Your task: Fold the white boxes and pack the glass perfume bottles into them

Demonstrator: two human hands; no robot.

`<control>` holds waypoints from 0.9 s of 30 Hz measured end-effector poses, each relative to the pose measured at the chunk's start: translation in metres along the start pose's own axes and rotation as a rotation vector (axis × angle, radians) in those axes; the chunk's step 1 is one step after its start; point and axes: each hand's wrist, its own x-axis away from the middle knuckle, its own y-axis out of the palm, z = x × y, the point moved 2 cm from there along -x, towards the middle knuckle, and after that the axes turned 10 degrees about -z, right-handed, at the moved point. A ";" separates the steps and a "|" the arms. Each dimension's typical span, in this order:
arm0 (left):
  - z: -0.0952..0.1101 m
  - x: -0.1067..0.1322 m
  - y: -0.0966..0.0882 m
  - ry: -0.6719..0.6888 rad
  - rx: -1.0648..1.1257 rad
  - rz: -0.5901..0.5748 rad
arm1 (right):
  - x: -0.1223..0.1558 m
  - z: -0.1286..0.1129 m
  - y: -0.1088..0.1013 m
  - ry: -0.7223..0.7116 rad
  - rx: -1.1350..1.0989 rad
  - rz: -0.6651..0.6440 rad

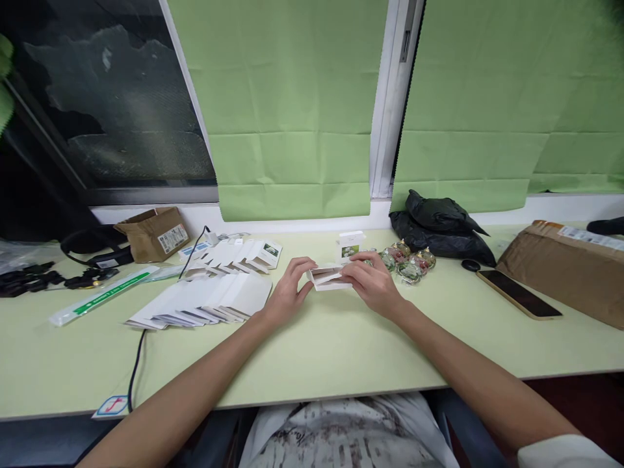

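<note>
A small white carton is held above the table, its open end facing me. My left hand grips its left side between thumb and fingers. At the right side, my right hand has its fingers on the carton's edge and partly over the opening. Behind it stands another white carton with a green picture on its front. Just beyond my right hand lie several shiny ornaments in clear wrapping. To the left are a stack of flat white cartons and a second row of cartons behind it.
A brown cardboard box sits at the back left, near a green-striped plastic sleeve and a black cable. Rightward are a black plastic bag, a phone and a large brown parcel.
</note>
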 end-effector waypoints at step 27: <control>-0.012 0.004 0.004 -0.038 -0.066 0.011 | -0.001 -0.001 0.003 -0.040 0.000 -0.152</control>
